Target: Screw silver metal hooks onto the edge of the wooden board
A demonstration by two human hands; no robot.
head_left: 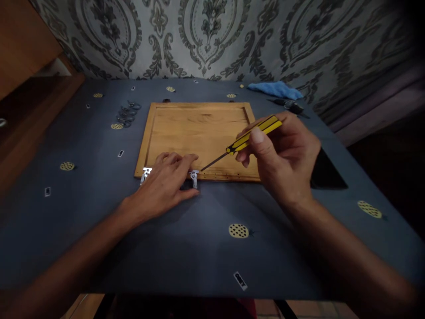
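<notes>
A wooden cabinet door (199,126) with a raised frame lies flat on the table. My left hand (166,179) grips its front edge, fingers resting on the wood and the thumb below the edge. Between index finger and thumb shows a metal hinge (194,178); another hinge (145,175) sits at the front left corner, partly behind the hand. In my right hand (282,155) is a screwdriver (255,135) with a yellow and black handle. It slants down left, its tip close to the right side of the nearer hinge. Small dark holes dot the front edge.
Several dark metal ring-shaped pieces (129,113) lie left of the door. At the back right are a blue cloth (277,90) and a dark tool (292,106). A black flat object (327,170) rests right of my right hand. Wooden furniture (33,102) stands at left.
</notes>
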